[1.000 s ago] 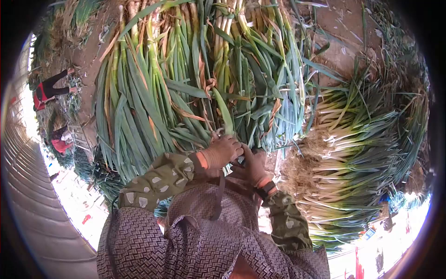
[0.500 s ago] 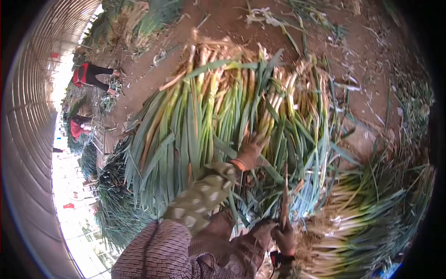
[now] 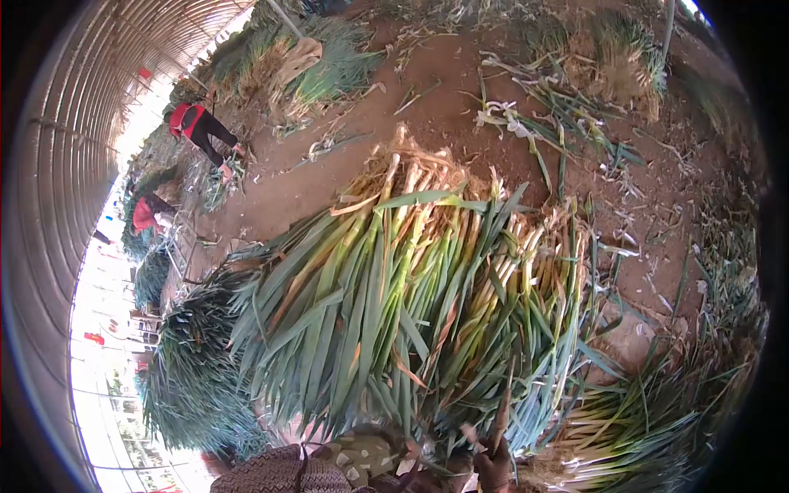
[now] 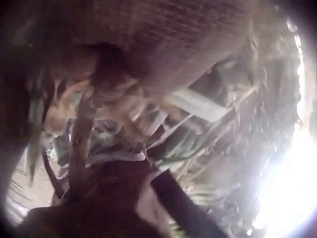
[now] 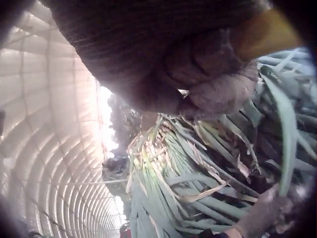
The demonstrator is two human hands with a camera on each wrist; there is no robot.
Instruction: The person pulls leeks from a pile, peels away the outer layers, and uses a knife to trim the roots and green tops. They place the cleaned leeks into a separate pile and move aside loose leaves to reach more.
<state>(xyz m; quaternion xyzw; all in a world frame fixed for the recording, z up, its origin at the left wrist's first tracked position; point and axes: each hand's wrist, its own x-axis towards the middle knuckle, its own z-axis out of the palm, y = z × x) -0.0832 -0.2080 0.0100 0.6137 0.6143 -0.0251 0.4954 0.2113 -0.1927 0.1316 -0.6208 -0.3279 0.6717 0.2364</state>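
A broad pile of leeks (image 3: 386, 312) lies in front of me, roots away and leaves toward me. My gloved right hand (image 3: 493, 468), at the bottom of the head view, grips a slim brown wooden handle (image 3: 503, 411) that points up over the leaf ends. The right wrist view shows its curled fingers (image 5: 213, 89) round the yellowish handle (image 5: 267, 37). My gloved left hand (image 5: 262, 213) is low at the leaf tips, beside a long green leaf (image 5: 285, 134); whether it grips the leaf I cannot tell. The left wrist view is dark and blurred round the left glove (image 4: 198, 39).
More leeks (image 3: 608, 427) are stacked at the right, and a dark green heap (image 3: 201, 378) stands at the left. Trimmings (image 3: 526, 123) are strewn over the bare soil (image 3: 436, 82). Two people in red, one bent over (image 3: 197, 127), work at the far left under a ribbed tunnel roof (image 3: 57, 214).
Both hands were together over the leaf ends; then the left reached onto the pile while the right held the brown handle. Now the left is back low, and the head view has tipped up.
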